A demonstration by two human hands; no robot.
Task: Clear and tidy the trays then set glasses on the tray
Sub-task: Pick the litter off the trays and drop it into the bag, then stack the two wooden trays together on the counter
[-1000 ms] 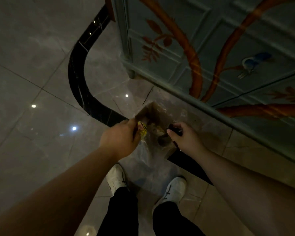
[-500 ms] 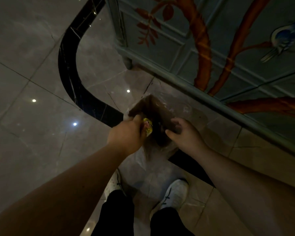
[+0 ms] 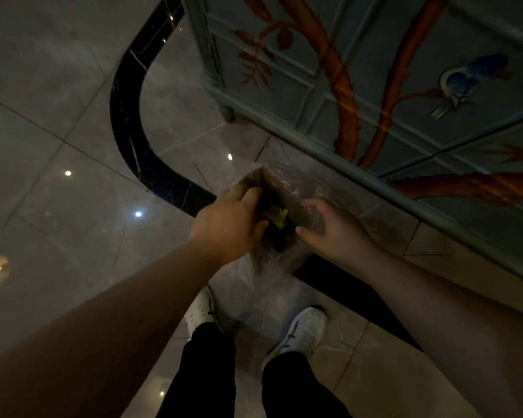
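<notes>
A clear plastic bag (image 3: 287,188) hangs in front of me above the floor, its mouth held apart by both hands. My left hand (image 3: 230,224) grips the bag's left edge, fingers curled over the rim. My right hand (image 3: 332,227) holds the right edge, fingers closed on the plastic. Inside the bag lies a yellow wrapper (image 3: 280,217) among dark rubbish that is too dim to identify. No tray or glasses are in view.
A blue-green painted cabinet (image 3: 375,86) with orange branches and a blue bird stands close on the right. The glossy marble floor (image 3: 58,191) carries a curved black inlay band (image 3: 127,122). My white shoes (image 3: 302,333) stand just below the bag.
The yellow wrapper that was at my left fingertips now lies deeper inside the bag. My right hand shifted on the bag's edge, and the view came closer to the cabinet.
</notes>
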